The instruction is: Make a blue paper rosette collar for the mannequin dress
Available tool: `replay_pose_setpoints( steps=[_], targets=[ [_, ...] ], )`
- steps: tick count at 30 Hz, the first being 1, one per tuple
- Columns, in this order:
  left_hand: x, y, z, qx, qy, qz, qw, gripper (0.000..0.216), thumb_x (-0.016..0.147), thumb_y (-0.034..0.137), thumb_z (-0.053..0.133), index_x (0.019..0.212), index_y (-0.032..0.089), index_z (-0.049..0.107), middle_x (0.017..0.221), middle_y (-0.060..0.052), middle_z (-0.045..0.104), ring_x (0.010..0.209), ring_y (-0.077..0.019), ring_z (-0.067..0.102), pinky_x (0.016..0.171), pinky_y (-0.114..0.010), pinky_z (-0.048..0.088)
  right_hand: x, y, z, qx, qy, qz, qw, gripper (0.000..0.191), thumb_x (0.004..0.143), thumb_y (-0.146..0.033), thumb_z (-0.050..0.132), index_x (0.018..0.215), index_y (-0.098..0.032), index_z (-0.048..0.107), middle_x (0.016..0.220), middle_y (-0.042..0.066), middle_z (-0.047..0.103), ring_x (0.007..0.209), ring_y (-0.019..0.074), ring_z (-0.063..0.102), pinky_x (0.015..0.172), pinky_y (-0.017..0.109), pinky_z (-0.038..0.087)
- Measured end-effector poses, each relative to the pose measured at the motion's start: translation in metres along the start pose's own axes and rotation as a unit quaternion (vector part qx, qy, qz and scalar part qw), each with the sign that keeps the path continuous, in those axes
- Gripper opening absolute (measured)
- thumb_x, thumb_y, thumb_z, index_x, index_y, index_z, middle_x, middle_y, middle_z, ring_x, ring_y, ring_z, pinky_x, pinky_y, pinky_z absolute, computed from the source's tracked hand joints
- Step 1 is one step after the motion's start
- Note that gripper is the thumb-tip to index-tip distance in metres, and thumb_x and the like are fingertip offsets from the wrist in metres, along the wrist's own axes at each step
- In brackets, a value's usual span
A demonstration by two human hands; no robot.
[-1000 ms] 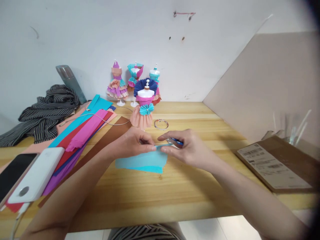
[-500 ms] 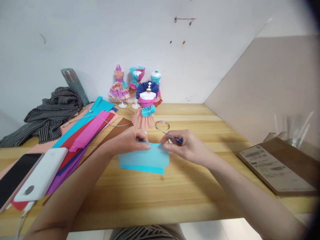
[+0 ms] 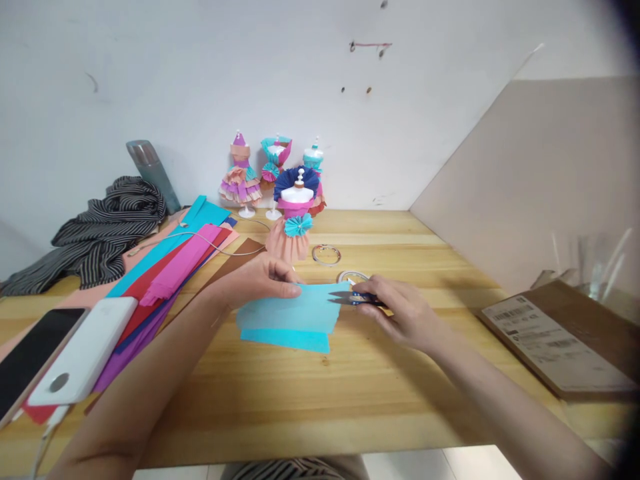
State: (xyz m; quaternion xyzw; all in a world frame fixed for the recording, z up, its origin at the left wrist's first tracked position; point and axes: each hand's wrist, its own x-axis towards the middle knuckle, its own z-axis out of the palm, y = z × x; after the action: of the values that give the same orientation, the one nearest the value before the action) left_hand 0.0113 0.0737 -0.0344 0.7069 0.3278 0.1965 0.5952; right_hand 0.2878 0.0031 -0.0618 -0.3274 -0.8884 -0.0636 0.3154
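Left hand [image 3: 260,280]: grip closed, thumb and fingertips pinching the top edge of the cyan paper sheet [image 3: 290,320] near its upper left corner. The sheet lies mid-surface, just in front of the person. It is folded, with a darker cyan strip showing along its near edge.

Right hand [image 3: 400,313]: grip closed round small blue-handled thread snips [image 3: 350,298]. The blades point left and their tips meet the sheet's upper right edge. The blades look slightly parted (too small to tell whether paper sits between them).

Surface [image 3: 350,387]: pale wood, set against a white wall.

Around the hands:
- A whitish ring [image 3: 353,275] lies just behind the right hand, and a metal ring [image 3: 326,254] lies a little farther back.
- A small mannequin [image 3: 295,220] in a peach paper skirt with a navy fan collar stands just behind the left hand. Three more dressed mannequins [image 3: 270,173] stand near the wall.
- A fan of coloured paper sheets [image 3: 170,267] in cyan, magenta, red, purple and brown lies to the left, with a thin cable [image 3: 200,233] across it.
- A white power bank [image 3: 83,353] lies at the near left, touching a phone [image 3: 25,353].
- A striped cloth [image 3: 100,230] and a grey flask [image 3: 153,175] are at the far left.
- A flat cardboard parcel [image 3: 555,340] with a label lies at the far right, well apart from the hands.
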Motion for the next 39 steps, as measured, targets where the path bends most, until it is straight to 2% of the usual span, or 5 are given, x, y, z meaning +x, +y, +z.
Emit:
replay_pose_setpoints(
  steps=[3, 9, 23, 39],
  targets=[
    [0.000, -0.001, 0.000, 0.000, 0.001, 0.003, 1.000, 0.022, 0.068, 0.034, 0.075, 0.067, 0.013, 0.070, 0.079, -0.003, 0.069, 0.072, -0.0128, 0.057, 0.062, -0.022, 0.042, 0.004, 0.002, 0.000, 0.000, 0.025, 0.000, 1.000, 0.012, 0.096, -0.024, 0.044, 0.103, -0.018, 0.052, 0.077, 0.006, 0.064, 0.058, 0.0147, 0.057, 0.050, 0.025, 0.042],
    [0.001, 0.001, 0.000, 0.012, -0.010, 0.009, 1.000, 0.020, 0.070, 0.034, 0.074, 0.071, 0.014, 0.072, 0.085, -0.006, 0.072, 0.077, -0.0156, 0.062, 0.067, -0.024, 0.046, 0.010, 0.003, 0.000, -0.009, 0.033, 0.011, 0.999, 0.012, 0.094, -0.022, 0.048, 0.104, -0.019, 0.054, 0.074, 0.003, 0.062, 0.056, 0.0144, 0.056, 0.053, 0.025, 0.043],
    [0.000, 0.003, 0.002, 0.034, -0.012, 0.031, 0.999, 0.020, 0.070, 0.033, 0.073, 0.073, 0.014, 0.074, 0.085, -0.007, 0.073, 0.079, -0.0168, 0.064, 0.067, -0.024, 0.047, 0.025, -0.002, -0.004, -0.049, 0.017, -0.039, 0.998, 0.012, 0.096, -0.025, 0.046, 0.103, -0.017, 0.052, 0.073, 0.004, 0.061, 0.057, 0.0148, 0.054, 0.052, 0.025, 0.040],
    [-0.002, 0.004, 0.001, 0.069, -0.017, 0.045, 0.996, 0.021, 0.072, 0.034, 0.070, 0.071, 0.013, 0.072, 0.088, -0.007, 0.074, 0.081, -0.0167, 0.063, 0.067, -0.024, 0.046, 0.037, -0.005, -0.007, -0.049, 0.007, -0.058, 0.997, 0.013, 0.096, -0.025, 0.046, 0.098, -0.015, 0.054, 0.070, 0.003, 0.059, 0.056, 0.0134, 0.051, 0.051, 0.024, 0.038]
  ],
)
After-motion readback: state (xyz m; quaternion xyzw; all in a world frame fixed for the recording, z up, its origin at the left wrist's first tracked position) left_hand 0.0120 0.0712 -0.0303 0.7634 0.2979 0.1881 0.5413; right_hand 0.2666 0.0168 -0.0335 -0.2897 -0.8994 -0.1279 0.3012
